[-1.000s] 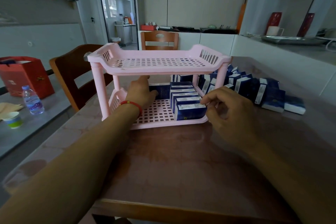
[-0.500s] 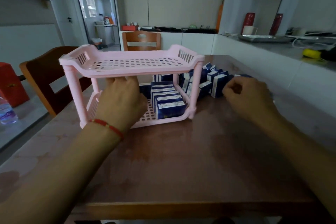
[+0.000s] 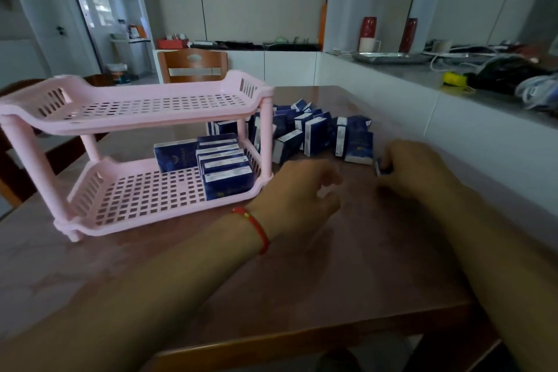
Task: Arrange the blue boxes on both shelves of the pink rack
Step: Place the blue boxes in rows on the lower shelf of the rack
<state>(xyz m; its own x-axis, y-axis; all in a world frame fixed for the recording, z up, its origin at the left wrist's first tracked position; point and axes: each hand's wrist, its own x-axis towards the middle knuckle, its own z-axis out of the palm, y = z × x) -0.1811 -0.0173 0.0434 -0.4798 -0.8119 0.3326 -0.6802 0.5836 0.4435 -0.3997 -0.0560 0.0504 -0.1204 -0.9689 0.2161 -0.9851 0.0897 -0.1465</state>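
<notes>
A small blue box (image 3: 383, 167) is pinched by the right hand (image 3: 413, 170); left of it, the perforated pink rack (image 3: 136, 118). The left hand (image 3: 297, 195) is held loosely open. Labels are unreadable.

I see a glossy reddish-brown bench (image 3: 302, 281), a brown wooden chair (image 3: 193, 65) behind it, a grey stone counter (image 3: 422, 75) on a white half-wall to my right, and a daylit glass door (image 3: 105, 3).

I am sitting at a brown table (image 3: 347, 290), facing a wooden chair (image 3: 193, 65); two red vases (image 3: 369, 28) are standing on the counter (image 3: 422, 75).
</notes>
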